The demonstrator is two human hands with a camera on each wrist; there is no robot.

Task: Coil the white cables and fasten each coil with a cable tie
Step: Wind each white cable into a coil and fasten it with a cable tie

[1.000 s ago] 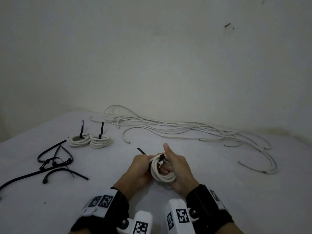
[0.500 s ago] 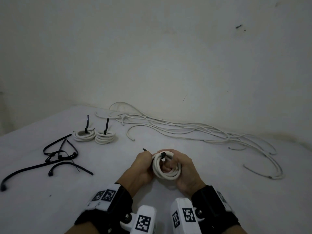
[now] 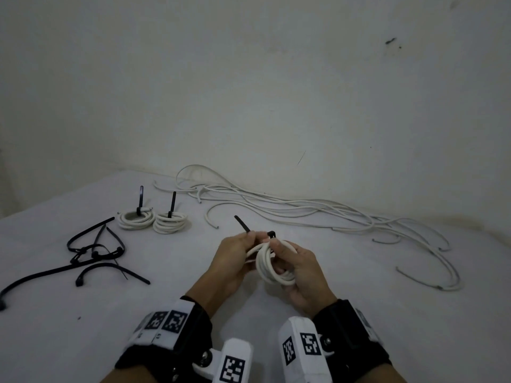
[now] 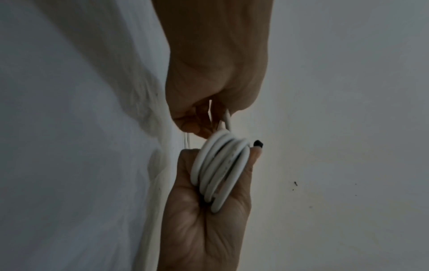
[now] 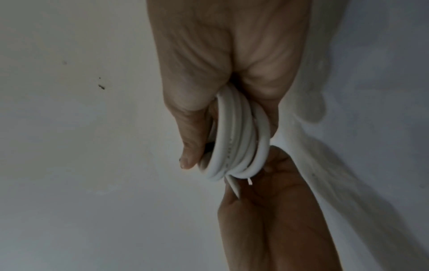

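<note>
Your table (image 3: 359, 313) carries everything, and positions below are given relative to the coil in your hands. The loose white cables (image 3: 304, 210) lie beyond the coil, along the wall, trailing off to the far right; their individual runs cannot be separated where they overlap. Two finished coils (image 3: 153, 221) sit side by side, touching, beyond and left of the held coil, each with a black tie tail standing upright. Spare black cable ties (image 3: 94, 251) lie tangled further left; one is cut off at the frame edge.

Your right hand (image 3: 300, 272) is curled around the held coil (image 3: 272, 265), thumb pressing near the black tie head (image 3: 271, 234) at its top. In the right wrist view the loops stand edge-on and the tie is all but hidden behind your thumb.

Your left hand (image 3: 235, 259) sits just left of the coil, fingers pinching the cable tie tail (image 3: 241, 223), which points up and away. In the left wrist view that pinch is hidden; only a thin white cable end shows between the fingers.
</note>
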